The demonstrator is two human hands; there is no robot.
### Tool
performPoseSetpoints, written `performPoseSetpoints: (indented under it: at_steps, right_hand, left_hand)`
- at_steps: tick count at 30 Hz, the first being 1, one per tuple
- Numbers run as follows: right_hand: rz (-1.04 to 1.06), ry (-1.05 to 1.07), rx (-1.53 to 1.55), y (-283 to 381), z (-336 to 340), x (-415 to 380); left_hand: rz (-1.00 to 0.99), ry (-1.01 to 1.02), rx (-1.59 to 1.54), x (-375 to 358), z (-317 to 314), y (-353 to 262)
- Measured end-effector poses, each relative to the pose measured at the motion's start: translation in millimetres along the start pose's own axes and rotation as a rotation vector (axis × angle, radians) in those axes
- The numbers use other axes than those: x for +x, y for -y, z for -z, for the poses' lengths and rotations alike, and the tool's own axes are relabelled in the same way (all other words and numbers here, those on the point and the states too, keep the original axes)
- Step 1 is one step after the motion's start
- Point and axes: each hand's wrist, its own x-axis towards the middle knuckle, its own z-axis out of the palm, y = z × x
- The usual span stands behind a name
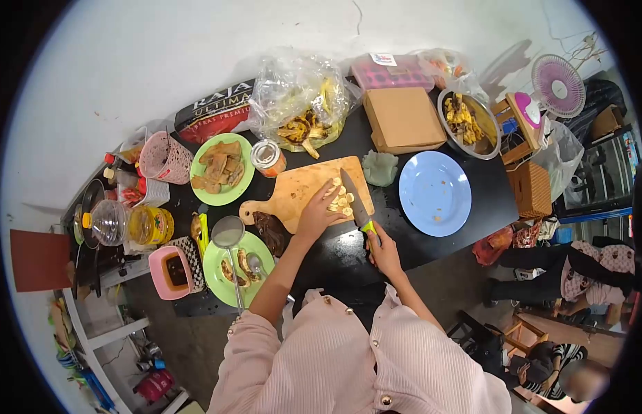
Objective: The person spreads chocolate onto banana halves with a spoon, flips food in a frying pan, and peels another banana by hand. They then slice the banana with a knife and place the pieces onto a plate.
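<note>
On the wooden cutting board [300, 183] lies a small group of banana slices [343, 200]. My left hand [318, 215] rests at the left edge of the slices, its fingers stretched out and touching them. A knife [355, 193] with a yellow-green handle is gripped in my right hand [383, 251]. Its blade lies along the right side of the slices, tip pointing away from me. Beside the board's near edge is a dark brown banana peel [270, 233]. Right of the board stands a blue plate [435, 193] with a few crumbs.
Behind the board are a plastic bag of peels [303, 103], a jar [268, 159] and a cardboard box [403, 119]. A metal bowl [469, 124] holds banana pieces. Left stand green plates [223, 169], a strainer [228, 232] and an oil bottle [148, 225]. Other people are at the right.
</note>
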Motion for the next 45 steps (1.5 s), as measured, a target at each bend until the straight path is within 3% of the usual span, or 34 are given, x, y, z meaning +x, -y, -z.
performPoseSetpoints:
  at_steps: [11,23,34,40,45]
  right_hand:
    - [-0.038,0.170,0.188,-18.5,-0.2,14.1]
    - [-0.099,0.343,0.256,20.1,16.2,19.4]
    - [0.013,0.402,0.001,50.8,18.1,27.6]
    - [0.014,0.486,-0.038,69.2,-11.2,6.3]
    - [0.040,0.543,-0.100,88.0,-54.2,-27.1]
  left_hand:
    - [0.027,-0.071,-0.131,-4.6,-7.2,-3.7]
    - [0.108,-0.147,-0.187,-6.7,6.7,-15.9]
    - [0.150,-0.290,-0.221,-15.6,25.2,-25.9]
    - [0.190,-0.442,-0.291,-57.7,50.0,-27.5]
    - [0.314,-0.450,-0.218,-106.3,99.3,-36.6]
